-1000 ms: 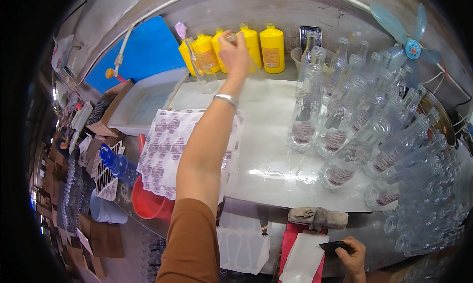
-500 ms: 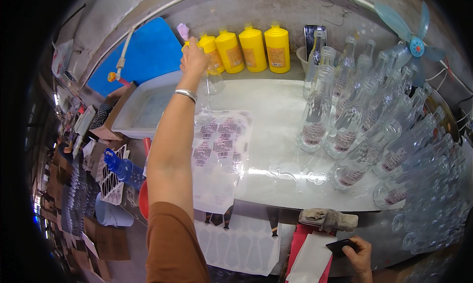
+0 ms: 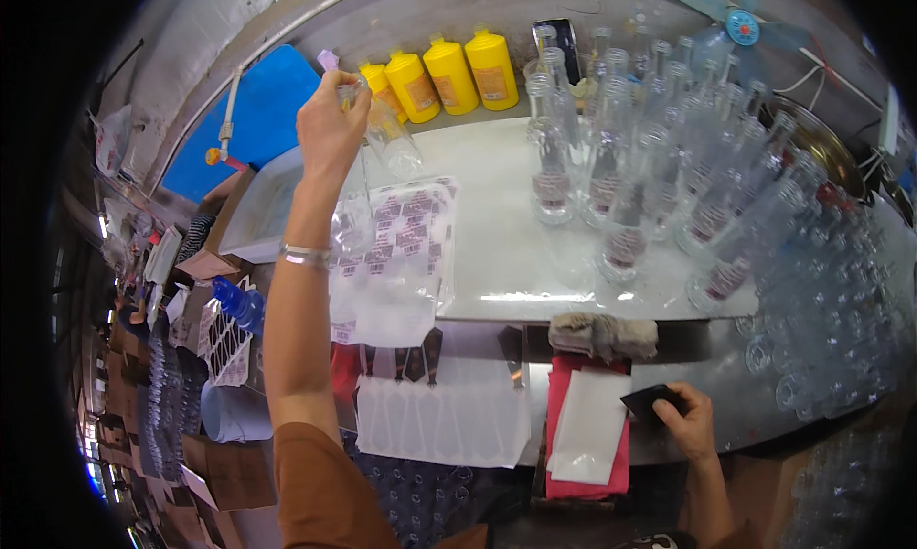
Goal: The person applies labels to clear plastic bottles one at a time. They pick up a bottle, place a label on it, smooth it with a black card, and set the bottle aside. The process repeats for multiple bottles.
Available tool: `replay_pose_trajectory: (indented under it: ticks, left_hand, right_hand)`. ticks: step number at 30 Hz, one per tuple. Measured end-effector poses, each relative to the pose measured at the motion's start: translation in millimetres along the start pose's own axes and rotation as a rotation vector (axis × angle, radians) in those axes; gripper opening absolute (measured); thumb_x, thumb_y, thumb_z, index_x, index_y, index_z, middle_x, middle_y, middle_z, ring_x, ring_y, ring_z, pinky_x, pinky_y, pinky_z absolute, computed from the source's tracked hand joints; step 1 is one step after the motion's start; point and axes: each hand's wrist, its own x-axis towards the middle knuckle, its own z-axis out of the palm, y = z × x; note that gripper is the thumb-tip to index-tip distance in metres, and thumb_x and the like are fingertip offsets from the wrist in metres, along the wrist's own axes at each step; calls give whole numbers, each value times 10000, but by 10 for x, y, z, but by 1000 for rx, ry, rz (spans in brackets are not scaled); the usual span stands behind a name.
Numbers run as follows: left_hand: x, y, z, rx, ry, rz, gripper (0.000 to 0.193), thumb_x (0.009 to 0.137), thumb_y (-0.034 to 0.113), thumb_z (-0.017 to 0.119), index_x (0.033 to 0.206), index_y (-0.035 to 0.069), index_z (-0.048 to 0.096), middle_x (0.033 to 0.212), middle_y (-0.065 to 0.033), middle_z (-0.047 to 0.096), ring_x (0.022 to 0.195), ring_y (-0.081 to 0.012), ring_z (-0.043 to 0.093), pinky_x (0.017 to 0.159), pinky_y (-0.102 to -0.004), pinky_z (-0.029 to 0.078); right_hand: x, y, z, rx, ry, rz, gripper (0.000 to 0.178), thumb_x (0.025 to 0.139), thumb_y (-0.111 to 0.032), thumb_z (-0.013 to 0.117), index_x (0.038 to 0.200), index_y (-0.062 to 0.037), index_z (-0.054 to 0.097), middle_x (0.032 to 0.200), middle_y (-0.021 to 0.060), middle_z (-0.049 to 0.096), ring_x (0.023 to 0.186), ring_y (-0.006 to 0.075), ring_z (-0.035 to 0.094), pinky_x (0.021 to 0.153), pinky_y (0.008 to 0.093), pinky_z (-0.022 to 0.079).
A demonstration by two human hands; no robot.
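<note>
Over the left part of the white work surface, my left hand (image 3: 332, 124) is closed around the necks of clear glass bottles. One glass bottle (image 3: 394, 146) slants away from the fingers to the right; a second clear one (image 3: 353, 219) hangs below the hand, above a sheet of purple-printed labels (image 3: 411, 219). My right hand (image 3: 690, 423), at the lower right, pinches a thin black scraper (image 3: 648, 404) between thumb and fingers. The scraper is beside a folded white cloth (image 3: 587, 425) lying on a pink-red cloth (image 3: 557, 406).
Labelled glass bottles (image 3: 552, 181) crowd the right side. Several yellow bottles (image 3: 492, 71) line the wall. A white basin (image 3: 253, 234) stands at left. A rolled grey rag (image 3: 604, 337) lies at the front edge, near a hanging translucent sheet (image 3: 444, 420). A blue fan (image 3: 743, 28) is at far right.
My left hand has drawn back from beside the yellow bottles, toward me and left, carrying the glass bottles. My right hand keeps its grip on the scraper. The view has shifted.
</note>
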Motion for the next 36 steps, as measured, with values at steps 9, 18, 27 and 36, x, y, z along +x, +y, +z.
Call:
replay_pose_trajectory:
  ticks: [9,18,27,36]
  left_hand:
    - [-715,1199,-649,-321,-325,-99,275,879,220,761,1044,30,650,758,-121,699,560,-157,679,560,-297,506]
    - [-792,1505,-705,-238,-308,-54,320,857,206,769,1102,26,670,943,-166,746,599,-222,713,697,-354,560]
    - [-1352,1967,-1134,-878,-370,-239,393,952,278,721,1222,3,649,788,-30,665,600,-69,621,560,-212,494]
    - [-2233,2339,-442,-1366,-496,-564,604,993,307,669,1431,-50,455,1411,-189,561,1059,-186,663,919,-310,531]
  right_hand:
    - [-392,-100,-129,127,-96,-94,274,901,-83,707,1151,25,673,996,54,710,901,103,648,809,258,531]
    - [-616,-108,-160,149,-156,-164,313,931,-91,675,1231,-5,657,998,55,695,917,110,641,822,261,529]
    - [-223,-175,-157,461,-474,90,290,1026,-226,536,961,12,688,938,72,680,721,113,567,660,237,463]
    - [-84,-387,327,175,-694,-30,768,851,-329,718,1453,60,443,1174,145,708,1052,182,624,963,327,476]
